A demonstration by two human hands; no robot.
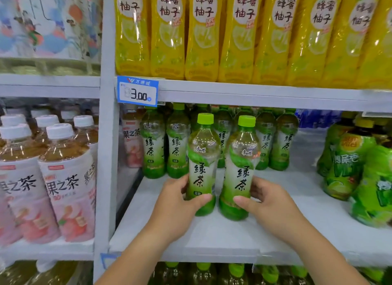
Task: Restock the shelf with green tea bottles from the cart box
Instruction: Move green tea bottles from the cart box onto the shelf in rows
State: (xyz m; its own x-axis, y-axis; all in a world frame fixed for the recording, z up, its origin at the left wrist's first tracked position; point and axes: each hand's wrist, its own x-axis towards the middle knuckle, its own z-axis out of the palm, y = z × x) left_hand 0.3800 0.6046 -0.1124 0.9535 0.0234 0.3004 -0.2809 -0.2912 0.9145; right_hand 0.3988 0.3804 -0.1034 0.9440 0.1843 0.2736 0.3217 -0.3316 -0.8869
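Two green tea bottles with lime caps stand upright, side by side, on the white middle shelf (191, 238). My left hand (180, 197) grips the lower body of the left bottle (202, 157), thumb across its front. My right hand (265, 200) grips the right bottle (241, 159) the same way. Behind them, at the back of the shelf, stands a row of several more green tea bottles (152, 144). The cart box is out of view.
Yellow honey-citrus bottles (203, 34) fill the shelf above, with a 3.00 price tag (137, 91) on its edge. Peach tea bottles (65, 178) stand in the left bay. Green lime drink bottles (360, 170) crowd the right end. More bottles (203, 274) sit on the shelf below.
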